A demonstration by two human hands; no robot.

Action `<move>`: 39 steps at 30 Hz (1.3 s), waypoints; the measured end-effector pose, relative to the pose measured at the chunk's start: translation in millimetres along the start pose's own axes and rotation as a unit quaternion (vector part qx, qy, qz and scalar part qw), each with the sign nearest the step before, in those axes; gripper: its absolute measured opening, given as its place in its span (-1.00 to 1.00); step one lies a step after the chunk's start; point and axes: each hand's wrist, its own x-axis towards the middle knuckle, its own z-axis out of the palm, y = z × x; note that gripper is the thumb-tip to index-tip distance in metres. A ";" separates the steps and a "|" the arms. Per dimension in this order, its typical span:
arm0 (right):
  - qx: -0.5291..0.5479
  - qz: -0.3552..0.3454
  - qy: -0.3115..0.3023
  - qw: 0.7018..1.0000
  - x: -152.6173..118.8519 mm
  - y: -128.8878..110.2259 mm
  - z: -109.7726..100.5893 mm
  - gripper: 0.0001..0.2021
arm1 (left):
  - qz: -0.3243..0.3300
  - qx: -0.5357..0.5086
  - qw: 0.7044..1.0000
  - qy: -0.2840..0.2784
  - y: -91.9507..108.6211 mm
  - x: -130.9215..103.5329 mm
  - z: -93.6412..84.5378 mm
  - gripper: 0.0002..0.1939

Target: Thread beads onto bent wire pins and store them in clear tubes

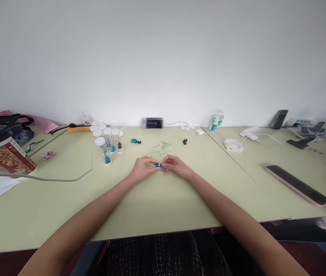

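Observation:
Above the middle of the table, my left hand (pixel 142 169) pinches a small shiny blue piece (pixel 158 165), from which a thin metal rod (pixel 150 165) runs back toward the palm. My right hand (pixel 177 166) is closed at the other end of the same piece, its fingertips touching it. The fingers partly cover the piece, and its exact kind is too small to make out. Just beyond the hands lie several thin metal pins (pixel 164 146). Green, blue and black small pieces (pixel 135 141) sit to the left of them, and a small black cluster (pixel 185 141) to the right.
Several clear tubes with white caps (pixel 107 151) stand left of my hands. A grey cable (pixel 65 179) crosses toward a large paper cup (pixel 7 157). A phone (pixel 152 123) leans on the wall. At right lie a dark flat bar (pixel 297 184) and a white charger (pixel 249 133).

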 end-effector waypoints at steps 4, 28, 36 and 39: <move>0.000 0.007 0.001 1.000 1.1 1.3 -0.4 -0.73 | -0.001 -0.003 1.000 -0.005 -0.6 0.5 0.1 -0.79; 0.002 0.033 0.010 0.999 0.1 -4.9 0.6 -0.71 | -0.002 -0.015 1.000 -0.009 1.4 1.5 0.9 -0.81; -0.022 0.038 0.009 0.999 -1.7 -9.8 6.1 -0.73 | -0.001 -0.022 1.000 -0.005 2.0 1.3 2.6 -0.81; -0.029 0.049 0.007 0.998 -2.2 -10.9 6.6 -0.73 | 0.001 -0.024 1.000 -0.005 1.2 1.8 2.8 -0.82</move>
